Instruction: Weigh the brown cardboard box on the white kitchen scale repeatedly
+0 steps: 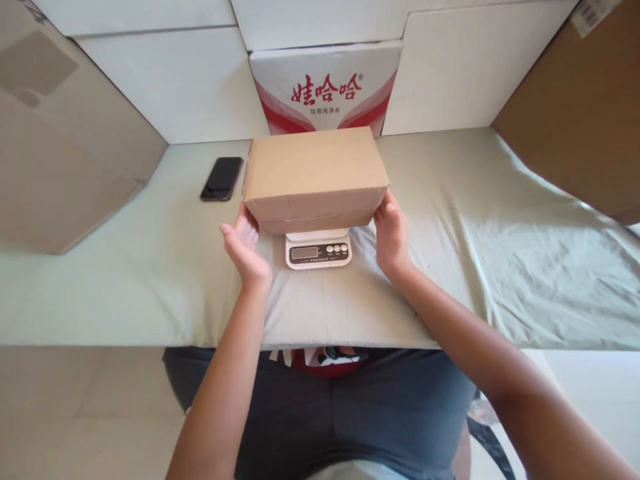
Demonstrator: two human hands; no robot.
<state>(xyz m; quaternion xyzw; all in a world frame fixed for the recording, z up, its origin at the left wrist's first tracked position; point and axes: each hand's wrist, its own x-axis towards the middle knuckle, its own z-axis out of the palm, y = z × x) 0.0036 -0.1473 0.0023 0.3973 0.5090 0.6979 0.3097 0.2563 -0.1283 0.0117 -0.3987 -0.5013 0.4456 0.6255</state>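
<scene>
A closed brown cardboard box (315, 163) is over a small white kitchen scale (319, 255). Only the scale's front, with its grey display and several round buttons, shows below the box. I cannot tell whether the box rests on the scale or is held just above it. My left hand (247, 250) supports the box's lower left corner, its thumb sticking out and its fingertips hidden behind the cardboard. At the lower right corner, my right hand (393, 233) grips the box, with its fingers partly hidden by the side.
A black phone (223, 179) lies left of the box. Behind stand white cartons (175, 87) and a red-and-white printed carton (325, 87). Large brown cartons flank the table on the left (65, 147) and right (575, 113). A wrinkled pale green cloth (540, 253) covers the table.
</scene>
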